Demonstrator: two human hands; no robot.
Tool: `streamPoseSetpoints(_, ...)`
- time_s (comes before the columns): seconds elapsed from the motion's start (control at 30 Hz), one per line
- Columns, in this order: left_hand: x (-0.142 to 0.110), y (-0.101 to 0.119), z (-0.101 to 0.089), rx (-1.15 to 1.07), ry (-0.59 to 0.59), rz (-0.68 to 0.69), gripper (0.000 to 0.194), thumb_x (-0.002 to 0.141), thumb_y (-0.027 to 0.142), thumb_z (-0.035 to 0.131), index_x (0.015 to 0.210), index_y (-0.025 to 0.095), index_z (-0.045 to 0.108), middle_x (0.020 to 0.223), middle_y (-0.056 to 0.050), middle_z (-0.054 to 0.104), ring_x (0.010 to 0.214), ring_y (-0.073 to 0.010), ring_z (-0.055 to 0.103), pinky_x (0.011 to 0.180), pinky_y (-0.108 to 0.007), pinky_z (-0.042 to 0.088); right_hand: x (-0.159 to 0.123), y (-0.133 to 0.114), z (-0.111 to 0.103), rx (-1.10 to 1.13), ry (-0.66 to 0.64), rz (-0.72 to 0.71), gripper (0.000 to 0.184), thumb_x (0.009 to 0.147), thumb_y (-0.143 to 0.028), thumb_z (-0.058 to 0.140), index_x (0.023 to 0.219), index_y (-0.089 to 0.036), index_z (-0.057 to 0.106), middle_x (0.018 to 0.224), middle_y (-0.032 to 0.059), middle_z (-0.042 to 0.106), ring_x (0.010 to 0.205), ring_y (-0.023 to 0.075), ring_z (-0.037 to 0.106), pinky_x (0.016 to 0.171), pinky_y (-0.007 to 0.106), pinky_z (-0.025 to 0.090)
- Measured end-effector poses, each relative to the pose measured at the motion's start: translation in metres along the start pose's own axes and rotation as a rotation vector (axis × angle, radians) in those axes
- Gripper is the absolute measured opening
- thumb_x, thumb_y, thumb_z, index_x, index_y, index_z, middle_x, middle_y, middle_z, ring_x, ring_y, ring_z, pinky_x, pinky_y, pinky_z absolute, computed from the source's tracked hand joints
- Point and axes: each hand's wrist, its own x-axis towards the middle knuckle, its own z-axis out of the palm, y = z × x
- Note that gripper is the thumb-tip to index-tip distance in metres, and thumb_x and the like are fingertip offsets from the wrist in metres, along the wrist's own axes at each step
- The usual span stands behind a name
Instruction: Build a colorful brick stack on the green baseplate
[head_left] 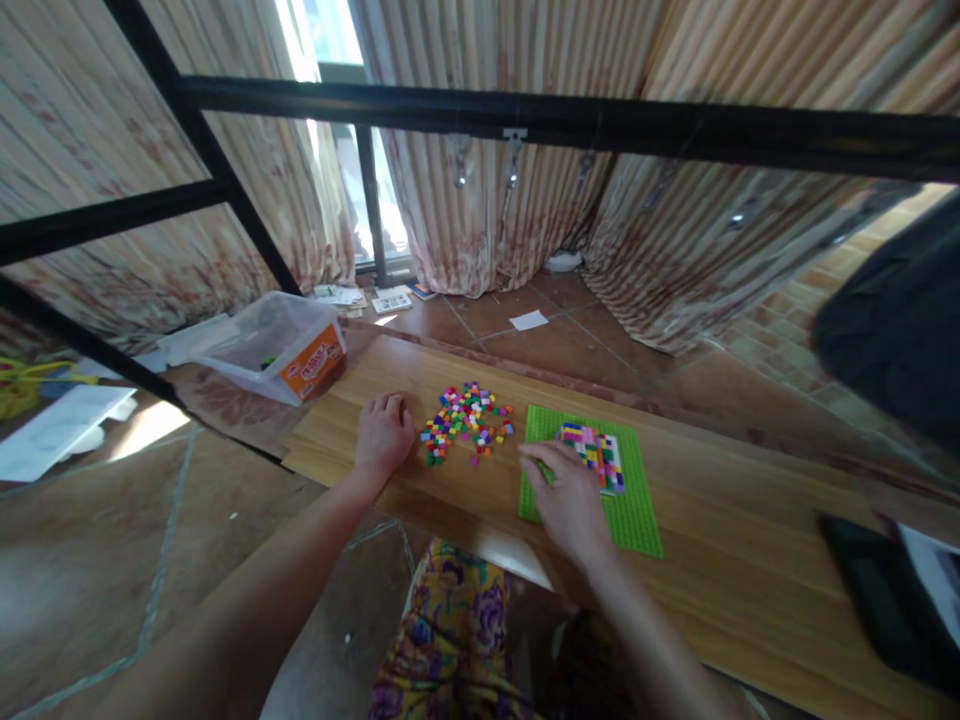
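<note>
"Two bare hands work above one wooden bench (720, 530); where is the construction itself?"

"On the green studded baseplate (634, 510), toward its upper middle: a mosaic of small toy bricks (596, 450) in yellow, pink, purple, red and other colours, set close in rows and partly covered by the right hand (566, 490)."

"And the state of the fingers?"

"The right thumb and forefinger are bent toward each other over the plate, left of the mosaic. Whether a brick lies between the tips cannot be told. The left hand (384, 435) rests on the wood just beside the loose bricks (472, 405), its fingers loosely curled; the view does not show whether anything is under them."

"How far has the work advanced?"

"Judged from this view, a good part is laid. A pale patch at the mosaic's upper right edge may be a portion not yet covered, though the detail is too small to confirm. The many loose bricks, scattered between the left hand and the baseplate, remain unplaced."

"And beyond the bench's left end?"

"One clear plastic bin (255, 345) with an orange label (311, 365); something green shows within, too indistinct to name."
</note>
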Motion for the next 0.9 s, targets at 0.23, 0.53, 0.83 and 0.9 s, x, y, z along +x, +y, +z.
streamPoseSetpoints(0.23,-0.001,0.001,0.000,-0.013,-0.001,-0.015,0.028,0.089,0.023,0.046,0.108,0.014,0.064,0.115,-0.016,0.066,0.111,-0.0301,0.058,0.100,-0.045,0.045,0.010,0.000,0.048,-0.178,-0.168,0.079,0.020,0.092,-0.022,0.054,0.092,-0.019,0.073,0.088,0.0080,0.070,0.085,0.0219,0.063,0.081,0.033,0.046)
streamPoseSetpoints(0.53,-0.002,0.002,-0.002,-0.044,-0.011,-0.024,0.031,0.089,0.023,0.044,0.111,0.014,0.064,0.115,-0.016,0.066,0.112,-0.0303,0.058,0.100,-0.047,0.044,0.019,0.004,0.063,-0.254,-0.229,0.073,0.018,0.088,-0.017,0.057,0.089,-0.022,0.074,0.093,0.0079,0.069,0.088,0.0216,0.062,0.081,0.031,0.045)
streamPoseSetpoints(0.83,-0.001,0.003,-0.004,-0.016,-0.020,-0.019,0.031,0.089,0.023,0.045,0.110,0.012,0.064,0.116,-0.016,0.066,0.112,-0.0301,0.058,0.102,-0.044,0.044,0.005,-0.008,0.043,-0.104,-0.178,0.087,0.021,0.093,-0.021,0.049,0.088,-0.020,0.070,0.088,0.0069,0.071,0.082,0.0205,0.065,0.077,0.031,0.046)
streamPoseSetpoints(0.9,-0.001,0.003,-0.003,-0.009,-0.015,-0.012,0.031,0.089,0.023,0.044,0.110,0.011,0.064,0.115,-0.017,0.066,0.111,-0.0303,0.058,0.102,-0.045,0.044,-0.001,-0.011,0.029,-0.001,-0.131,0.113,0.023,0.093,-0.025,0.049,0.093,-0.020,0.071,0.088,0.0068,0.072,0.081,0.0204,0.066,0.076,0.031,0.048)
